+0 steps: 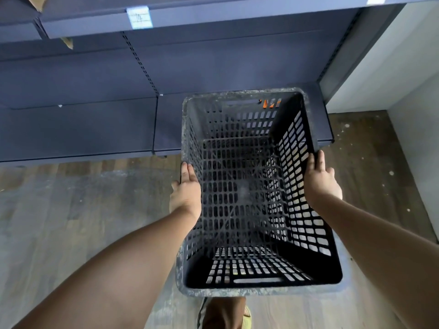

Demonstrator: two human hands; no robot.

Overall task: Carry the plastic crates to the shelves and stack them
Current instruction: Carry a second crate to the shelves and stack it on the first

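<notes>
A black perforated plastic crate (240, 186) hangs in front of me, open side up and empty, its rim dusty grey. My left hand (186, 191) presses flat against its left wall. On the right wall lies my right hand (320, 179), fingers along the rim. The crate's far end reaches over the low bottom shelf (78, 129) of dark blue metal shelving. A bit of orange shows through the holes at the crate's far right corner.
An upper shelf (190, 20) with a white paper label (139, 17) juts out overhead. A white wall (392, 62) stands to the right of the shelving. Below is a worn wood-pattern floor (83, 205). My foot (225, 314) shows under the crate.
</notes>
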